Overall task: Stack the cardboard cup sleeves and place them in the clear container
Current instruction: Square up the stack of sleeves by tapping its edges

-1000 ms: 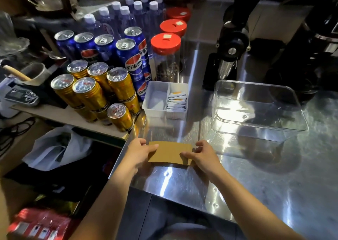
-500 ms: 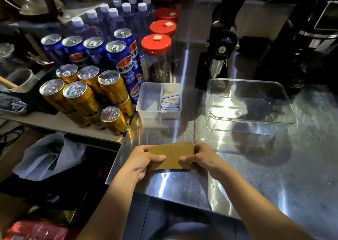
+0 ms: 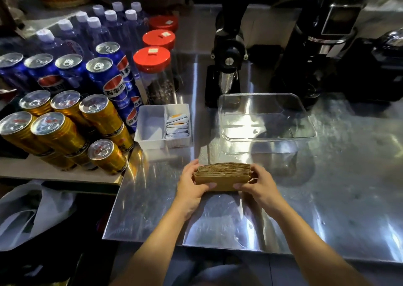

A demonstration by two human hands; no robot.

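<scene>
Steel counter, w/ cans at left. Stack of cardboard cup sleeves gripped at both ends btwn left hand & right hand, near counter's front edge. Clear container just beyond, apart from stack.

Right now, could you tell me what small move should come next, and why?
Probably carry the sleeve stack forward and right to the clear container: both hands, left hand and right hand, grip it, and the container looks empty.
</scene>
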